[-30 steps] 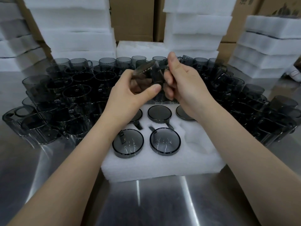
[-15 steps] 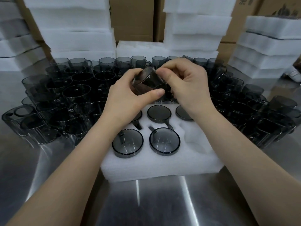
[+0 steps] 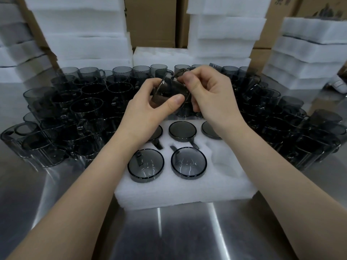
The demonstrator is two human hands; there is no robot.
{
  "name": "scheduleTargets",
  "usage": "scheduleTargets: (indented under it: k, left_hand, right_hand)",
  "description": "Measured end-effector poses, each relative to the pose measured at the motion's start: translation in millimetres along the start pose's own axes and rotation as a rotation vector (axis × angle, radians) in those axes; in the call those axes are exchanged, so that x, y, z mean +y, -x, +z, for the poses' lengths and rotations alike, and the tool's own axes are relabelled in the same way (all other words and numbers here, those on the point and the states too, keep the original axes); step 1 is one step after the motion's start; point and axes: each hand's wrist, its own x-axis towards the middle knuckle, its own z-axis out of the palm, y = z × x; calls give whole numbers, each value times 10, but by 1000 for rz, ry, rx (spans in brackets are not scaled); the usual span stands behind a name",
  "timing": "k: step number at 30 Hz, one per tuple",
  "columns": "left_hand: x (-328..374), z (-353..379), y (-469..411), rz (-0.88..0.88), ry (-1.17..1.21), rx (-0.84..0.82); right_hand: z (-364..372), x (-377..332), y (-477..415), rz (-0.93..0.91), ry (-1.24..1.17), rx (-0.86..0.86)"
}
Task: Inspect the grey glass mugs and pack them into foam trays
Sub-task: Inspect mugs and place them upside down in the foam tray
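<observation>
- Your left hand [image 3: 150, 109] grips the grey glass mug [image 3: 169, 91]: the thumb lies across its near side and the fingers curl round the far side.
- Your right hand [image 3: 212, 94] pinches the same mug at its upper end between thumb and forefinger, the other fingers curled beneath.
- The mug lies tilted between both hands, off the table, above the far edge of the foam tray [image 3: 187, 192].
- The tray sits on the steel table [image 3: 187, 231] just below your wrists. Five packed mugs [image 3: 188, 162] show in its pockets, flat round faces up: two in the near row, three in the far row, the far-left one partly hidden by your left wrist.
- A hollow pocket [image 3: 223, 156] shows at the tray's near right.
- Loose mugs [image 3: 75, 113] crowd the table left, right and behind the tray.
- Stacked foam trays [image 3: 84, 34] and cardboard boxes [image 3: 152, 19] stand behind them.
</observation>
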Motion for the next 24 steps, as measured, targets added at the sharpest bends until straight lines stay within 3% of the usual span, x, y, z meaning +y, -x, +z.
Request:
scheduleTargets:
  k: [3,8,14,18,24]
  left_hand:
    - [7,6,0,15,-4,-57]
    - [-5,-3,-15,34,53,-83]
    - [8,-13,21,117,77,-61]
    - [48,-18,37,157,-22,1]
    - [89,24,77,225,-202,7]
  right_hand:
    - [-10,0,3,0,-26,12]
    - [-37,13,-30,150,-182,-2]
    - [-16,60,-44,448,-552,-361]
    - [-20,70,-23,350,-570,-346]
    - [42,70,10,110,-202,-228]
